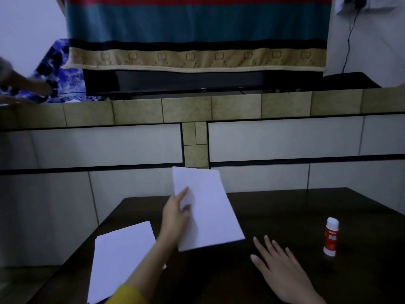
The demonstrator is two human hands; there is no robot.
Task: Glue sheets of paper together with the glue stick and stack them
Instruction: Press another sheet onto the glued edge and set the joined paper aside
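My left hand (pixel 176 212) grips the left edge of a white sheet of paper (pixel 210 211) and holds it tilted above the dark table (pixel 285 207). A stack of white paper (pixel 119 257) lies at the table's left, partly under my left forearm in its yellow sleeve. My right hand (pixel 278 268) rests flat on the table with fingers spread, holding nothing. Right of that hand stands a red and white glue stick (pixel 331 236), upright and capped.
Behind the table runs a tiled ledge (pixel 219 106) carrying a black flat device under a striped cloth (pixel 197 34). Another person's hand (pixel 24 84) reaches over a blue patterned cloth at the far left. A cable hangs at the upper right.
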